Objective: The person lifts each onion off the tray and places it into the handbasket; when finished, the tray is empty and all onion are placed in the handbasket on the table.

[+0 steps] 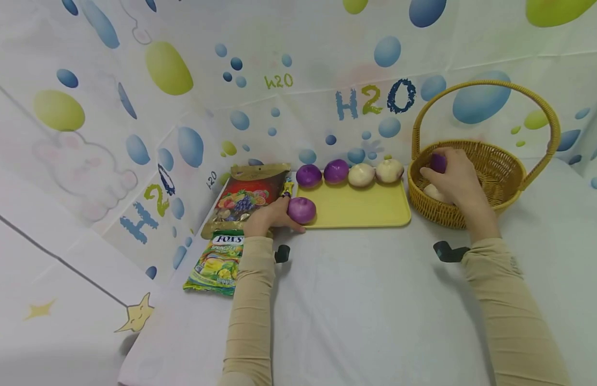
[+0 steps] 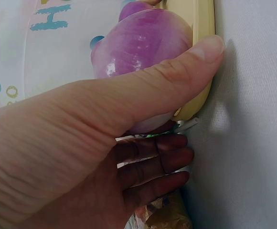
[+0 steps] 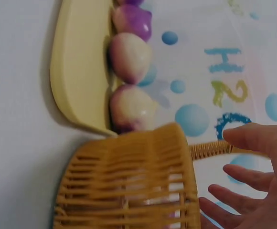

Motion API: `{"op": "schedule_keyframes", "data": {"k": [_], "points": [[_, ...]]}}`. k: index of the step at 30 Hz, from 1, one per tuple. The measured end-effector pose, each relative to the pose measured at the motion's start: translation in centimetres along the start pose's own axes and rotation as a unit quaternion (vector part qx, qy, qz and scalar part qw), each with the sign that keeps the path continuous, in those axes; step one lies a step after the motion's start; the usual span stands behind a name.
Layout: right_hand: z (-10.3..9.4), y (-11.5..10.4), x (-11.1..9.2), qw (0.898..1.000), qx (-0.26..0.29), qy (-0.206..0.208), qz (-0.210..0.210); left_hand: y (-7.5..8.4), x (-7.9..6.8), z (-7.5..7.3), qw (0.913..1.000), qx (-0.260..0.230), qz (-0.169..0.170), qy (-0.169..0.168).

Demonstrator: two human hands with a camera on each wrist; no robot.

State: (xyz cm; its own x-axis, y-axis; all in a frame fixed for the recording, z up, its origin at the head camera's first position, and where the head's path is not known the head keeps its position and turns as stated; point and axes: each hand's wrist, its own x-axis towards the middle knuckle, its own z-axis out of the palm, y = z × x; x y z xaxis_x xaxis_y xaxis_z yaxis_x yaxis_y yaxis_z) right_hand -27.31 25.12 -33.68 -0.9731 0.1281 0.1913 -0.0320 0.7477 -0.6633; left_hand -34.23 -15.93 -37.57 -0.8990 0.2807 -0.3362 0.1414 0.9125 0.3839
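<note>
At the left end of the yellow tray point(image 1: 361, 208), my left hand point(image 1: 271, 215) holds a purple onion point(image 1: 302, 210). In the left wrist view the thumb point(image 2: 176, 71) crosses the front of this onion, while three fingers lie below it. My right hand point(image 1: 455, 174) reaches into the wicker basket point(image 1: 501, 182) on the right. Its fingers look spread in the right wrist view, with nothing between them. Close by the right fingertips shows another purple onion point(image 1: 438, 162), partly hidden by the hand. A pale onion point(image 1: 435, 193) lies under that hand in the basket.
Along the tray's back edge sit two purple onions point(image 1: 335, 171) and two pale ones point(image 1: 389, 171). Left of the tray lie a red and gold fruit packet point(image 1: 245, 195) and a green FOX'S candy bag point(image 1: 216, 265). The basket's tall handle point(image 1: 491, 83) arches above it.
</note>
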Motion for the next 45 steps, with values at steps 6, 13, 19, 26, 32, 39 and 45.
{"op": "schedule_keyframes", "data": {"k": [6, 13, 19, 26, 32, 39, 45], "points": [[2.7, -2.9, 0.3, 0.997, -0.006, -0.003, -0.071, -0.4, -0.1, -0.2, 1.0, -0.001, -0.005, 0.001], [9.0, -7.5, -0.3, 0.98, -0.008, -0.064, -0.188, -0.2, -0.2, -1.0, 0.9999, 0.013, 0.009, 0.003], [14.0, -11.0, -1.4, 0.962, -0.019, -0.153, -0.225, 0.0, -0.2, -1.3, 0.9997, 0.023, 0.002, 0.0], [17.8, -14.0, -1.4, 0.959, 0.005, -0.187, -0.214, 0.3, 0.1, -1.0, 0.9995, 0.024, 0.019, -0.003], [20.3, -14.9, -0.7, 0.961, -0.014, -0.181, -0.207, 0.2, 0.7, -0.6, 0.9997, 0.012, 0.02, -0.007], [20.2, -14.0, -0.3, 0.968, 0.041, -0.165, -0.182, -0.1, 0.8, -0.1, 0.9992, 0.017, 0.037, 0.007], [18.0, -12.4, -0.8, 0.973, 0.071, -0.155, -0.154, -1.0, 0.6, 0.1, 0.9991, 0.011, 0.038, 0.014]]}}
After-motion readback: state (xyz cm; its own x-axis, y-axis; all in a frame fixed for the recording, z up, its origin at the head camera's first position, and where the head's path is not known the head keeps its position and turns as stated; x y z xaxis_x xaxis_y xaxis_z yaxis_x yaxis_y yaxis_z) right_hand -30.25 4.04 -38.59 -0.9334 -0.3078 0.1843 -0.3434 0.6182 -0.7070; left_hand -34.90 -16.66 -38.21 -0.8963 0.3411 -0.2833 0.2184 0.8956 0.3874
